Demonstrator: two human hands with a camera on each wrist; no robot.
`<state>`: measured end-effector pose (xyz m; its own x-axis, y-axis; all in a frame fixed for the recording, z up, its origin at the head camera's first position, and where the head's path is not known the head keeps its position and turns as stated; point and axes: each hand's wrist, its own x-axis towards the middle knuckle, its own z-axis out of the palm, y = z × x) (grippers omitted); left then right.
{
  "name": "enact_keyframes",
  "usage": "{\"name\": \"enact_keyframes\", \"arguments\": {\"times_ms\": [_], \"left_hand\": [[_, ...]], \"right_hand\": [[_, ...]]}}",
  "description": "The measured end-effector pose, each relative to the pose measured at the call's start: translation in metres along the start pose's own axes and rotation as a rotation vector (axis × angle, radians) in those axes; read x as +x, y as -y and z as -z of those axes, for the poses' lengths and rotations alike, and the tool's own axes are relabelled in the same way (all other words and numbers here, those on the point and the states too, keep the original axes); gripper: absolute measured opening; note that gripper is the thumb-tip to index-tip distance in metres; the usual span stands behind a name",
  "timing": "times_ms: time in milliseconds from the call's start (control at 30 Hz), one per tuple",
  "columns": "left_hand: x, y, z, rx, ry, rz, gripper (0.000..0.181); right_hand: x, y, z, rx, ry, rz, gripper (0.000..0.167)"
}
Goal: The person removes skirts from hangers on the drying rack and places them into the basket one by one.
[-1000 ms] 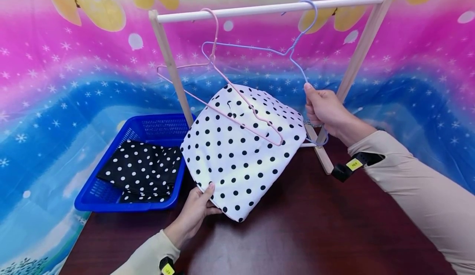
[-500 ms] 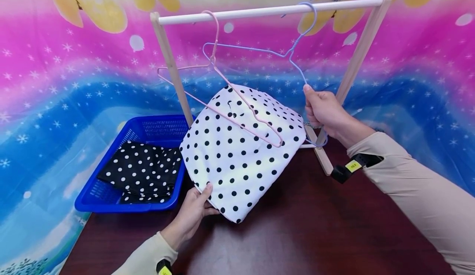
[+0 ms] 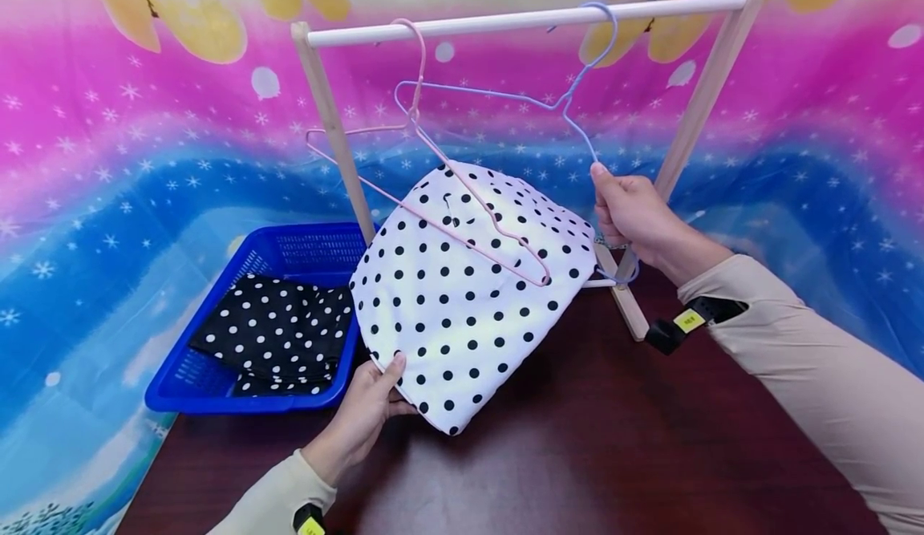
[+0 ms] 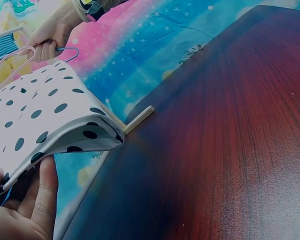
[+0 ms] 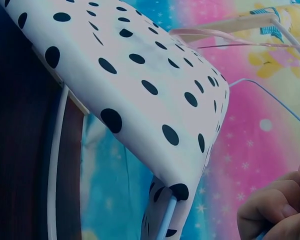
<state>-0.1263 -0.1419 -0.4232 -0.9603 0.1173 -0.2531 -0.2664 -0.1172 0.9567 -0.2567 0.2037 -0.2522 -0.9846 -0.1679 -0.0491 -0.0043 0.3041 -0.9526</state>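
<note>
A white cloth with black polka dots (image 3: 447,318) hangs folded over the lower bar of a light blue wire hanger (image 3: 498,95). At its lower left edge, my left hand (image 3: 357,415) pinches the cloth between thumb and fingers. In the left wrist view the cloth's layers (image 4: 85,134) part into a loose fold beside that hand. My right hand (image 3: 638,218) grips the blue hanger's right shoulder. A pink wire hanger (image 3: 421,62) crosses in front of the cloth. From the right wrist view, the hanger's bar (image 5: 166,220) shows coming out of the cloth's side.
Both hangers hook over the white rod (image 3: 498,22) of a wooden rack. A blue basket (image 3: 216,403) with a folded black, white-dotted cloth (image 3: 281,330) stands to the left on the dark wooden table (image 3: 577,455). A printed fabric backdrop (image 3: 816,166) surrounds the table.
My left hand has shifted slightly left and toward me, drawing the white cloth's lower corner along. My right hand keeps its grip on the blue hanger, practically still.
</note>
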Motion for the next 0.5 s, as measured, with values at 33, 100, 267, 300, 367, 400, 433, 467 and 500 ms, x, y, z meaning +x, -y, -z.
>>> {"name": "enact_keyframes", "arguments": {"times_ms": [33, 100, 267, 300, 367, 400, 433, 467, 500], "left_hand": [[0.0001, -0.0004, 0.0002, 0.002, -0.001, 0.001, 0.042], [0.0001, -0.0012, 0.0005, 0.006, -0.004, 0.001, 0.042], [0.0, -0.0038, 0.0014, 0.015, -0.005, 0.003, 0.044], [-0.0001, -0.0041, 0.0021, 0.015, -0.001, 0.002, 0.044], [0.0001, -0.0049, 0.0029, 0.017, 0.001, 0.004, 0.044], [0.0001, -0.0054, 0.0035, 0.017, 0.003, 0.004, 0.044], [0.0003, -0.0058, 0.0038, 0.015, 0.001, 0.005, 0.044], [0.0004, -0.0063, 0.0042, 0.014, 0.002, 0.005, 0.043], [0.0004, -0.007, 0.0044, 0.014, 0.003, 0.006, 0.043]], "right_hand": [[0.0, 0.0, 0.0002, 0.0, 0.002, -0.002, 0.058], [-0.0002, 0.0, 0.0003, -0.001, 0.005, -0.002, 0.058], [-0.0008, 0.0, 0.0005, -0.008, 0.006, 0.0, 0.058], [-0.0008, -0.0001, 0.0005, -0.009, 0.004, 0.0, 0.058], [-0.0008, -0.0002, 0.0006, -0.01, 0.002, -0.001, 0.058], [-0.0008, -0.0003, 0.0007, -0.011, 0.001, -0.001, 0.058], [-0.0008, -0.0002, 0.0008, -0.012, 0.0, -0.002, 0.058], [-0.0007, -0.0003, 0.001, -0.012, -0.002, -0.002, 0.058], [-0.0008, -0.0003, 0.0012, -0.013, -0.002, -0.002, 0.058]]}}
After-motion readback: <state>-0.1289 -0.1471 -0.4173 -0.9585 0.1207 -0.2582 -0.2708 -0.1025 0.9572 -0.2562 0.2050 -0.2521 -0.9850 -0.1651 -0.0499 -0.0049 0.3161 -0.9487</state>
